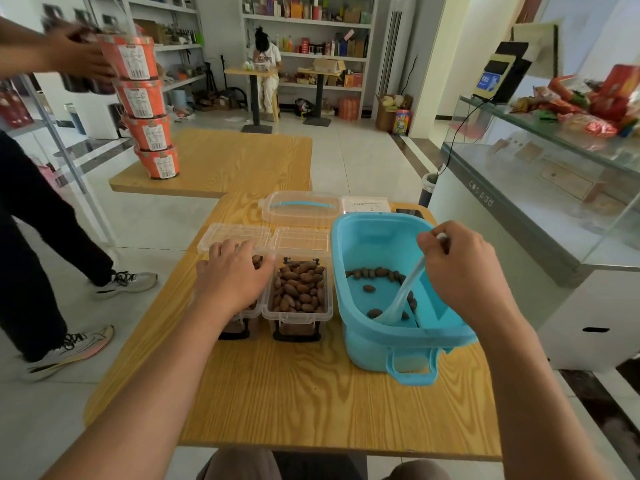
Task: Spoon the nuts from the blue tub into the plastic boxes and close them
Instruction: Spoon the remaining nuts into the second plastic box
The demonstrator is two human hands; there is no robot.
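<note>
While left hand (232, 277) rests flat on box (242, 317), right hand (457, 268) grips spoon (403, 294).

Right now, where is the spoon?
The spoon is in the right hand, its bowl down among the last nuts in the blue tub.

I see the blue tub (377, 337) nearly empty, few nuts (375, 273) left; two clear boxes (298, 315) beside it, lids open, filled.
</note>
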